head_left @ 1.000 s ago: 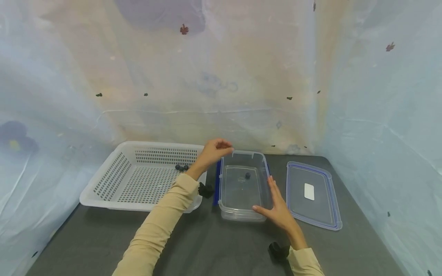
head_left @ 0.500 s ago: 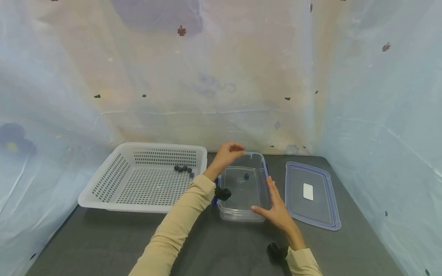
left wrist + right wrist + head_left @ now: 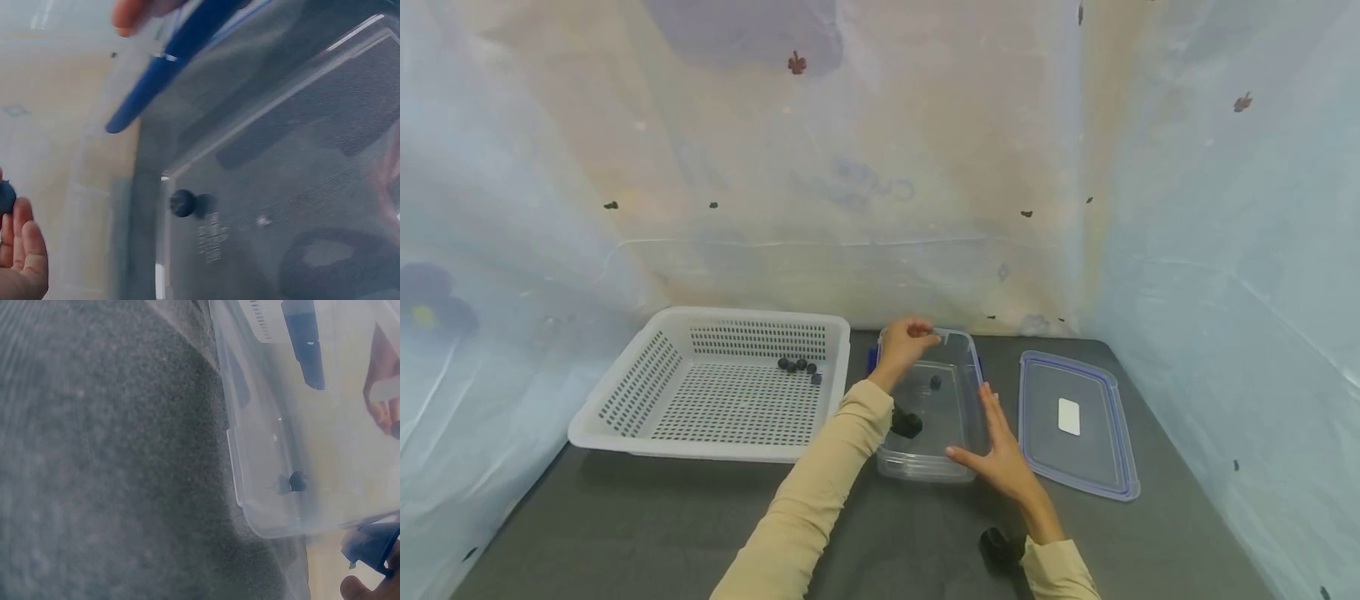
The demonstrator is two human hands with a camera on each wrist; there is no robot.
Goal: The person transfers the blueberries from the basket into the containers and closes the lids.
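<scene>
One berry (image 3: 6, 197) sits pinched in the fingertips of your left hand (image 3: 904, 348), which you hold over the far left part of the clear box (image 3: 928, 468); your left wrist view catches this grasp at its edge. Your right hand (image 3: 1003, 458) is not clenched: its fingers lie straight along the box's right side, and its thumb spreads over the near right corner. Your right wrist view shows a blue clip (image 3: 372, 545) just beside those fingers.

A second berry (image 3: 936, 382) lies on the box floor, toward the far end, near some raised lettering (image 3: 211, 237). You have the box standing upright near the far edge of the tabletop (image 3: 700, 517), between the basket and the lid. Toward the tabletop's far left corner is your white basket (image 3: 722, 408), its walls slotted, with at least five berries (image 3: 801, 364) grouped near its far right corner. Toward the tabletop's right edge, the lid (image 3: 1097, 433) lies flat, showing blue trim and a white label (image 3: 1069, 417).

A black camera (image 3: 906, 424) sits under your left wrist, and tan sleeves (image 3: 820, 483) cover your forearms. Beyond the tabletop's far edge you face a pale, patterned curtain (image 3: 887, 167).
</scene>
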